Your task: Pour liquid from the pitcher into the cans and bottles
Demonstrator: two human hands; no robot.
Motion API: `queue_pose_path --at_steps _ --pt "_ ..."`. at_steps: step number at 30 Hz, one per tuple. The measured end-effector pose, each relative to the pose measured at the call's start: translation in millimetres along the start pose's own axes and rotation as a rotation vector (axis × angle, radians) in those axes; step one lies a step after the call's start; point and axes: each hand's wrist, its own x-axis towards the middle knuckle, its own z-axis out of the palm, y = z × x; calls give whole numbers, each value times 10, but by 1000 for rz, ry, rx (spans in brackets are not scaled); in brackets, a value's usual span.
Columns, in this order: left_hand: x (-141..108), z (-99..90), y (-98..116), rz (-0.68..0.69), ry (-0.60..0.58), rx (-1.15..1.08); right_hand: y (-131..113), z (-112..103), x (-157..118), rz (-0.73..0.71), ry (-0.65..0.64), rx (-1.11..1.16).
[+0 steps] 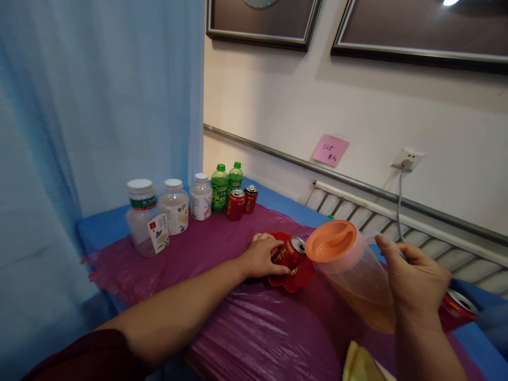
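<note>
My left hand is wrapped around a red drink can, which leans to the right over a red scalloped dish. By its handle, my right hand grips a clear plastic pitcher with an orange lid. The pitcher tilts left, so its lid sits close beside the can's open top; whether they touch I cannot tell. Yellowish-brown liquid lies in the pitcher's lower part. No stream of liquid is visible between them.
Clear jars with white lids, green bottles and two red cans stand at the back left on purple plastic sheeting. Another red can is behind my right wrist. A yellow cloth-like item lies in front. A radiator runs along the wall.
</note>
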Motion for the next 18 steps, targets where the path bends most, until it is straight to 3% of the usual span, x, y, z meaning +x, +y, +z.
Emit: queue_pose_path --at_steps 18 --pt "-2 13 -7 4 8 18 -48 -13 -20 -5 -6 8"
